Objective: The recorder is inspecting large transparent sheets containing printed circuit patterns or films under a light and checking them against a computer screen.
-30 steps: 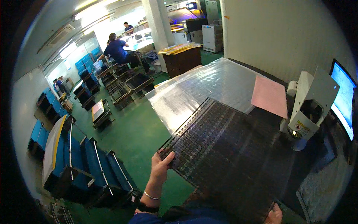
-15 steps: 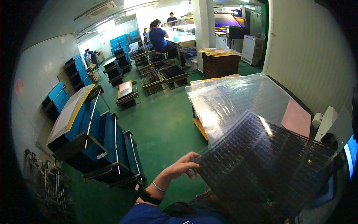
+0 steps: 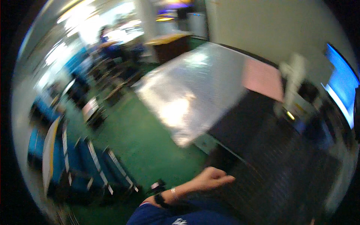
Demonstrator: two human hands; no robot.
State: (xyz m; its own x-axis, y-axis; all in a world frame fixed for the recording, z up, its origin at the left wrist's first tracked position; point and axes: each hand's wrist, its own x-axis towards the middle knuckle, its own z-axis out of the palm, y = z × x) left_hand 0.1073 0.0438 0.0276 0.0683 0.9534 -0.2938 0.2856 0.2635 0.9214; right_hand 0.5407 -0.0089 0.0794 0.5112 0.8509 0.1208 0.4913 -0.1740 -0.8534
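My left hand (image 3: 213, 178) is closed at the near-left edge of a dark, thin panel (image 3: 279, 180) marked with fine rows of lines. The thumb and finger appear pinched on that edge, though motion blurs the contact. The panel lies low and flatter in front of me, at the right. My right hand does not show. Beyond the panel, a black surface (image 3: 243, 116) adjoins a stack of clear, shiny plastic sheeting (image 3: 210, 86). On the sheeting's right side rests a pink sheet (image 3: 262, 78).
At right stand a pale upright device (image 3: 294, 78) and a lit blue screen (image 3: 343, 82). Blue racks with metal bars (image 3: 90, 168) fill the lower left on a green floor (image 3: 131, 131). A brown box (image 3: 170, 48) stands farther back, near a blurred person (image 3: 108, 43).
My view has swung right and down, blurring the scene. The dark panel has gone from raised and tilted to lower and flatter. My left hand's spread fingers have closed.
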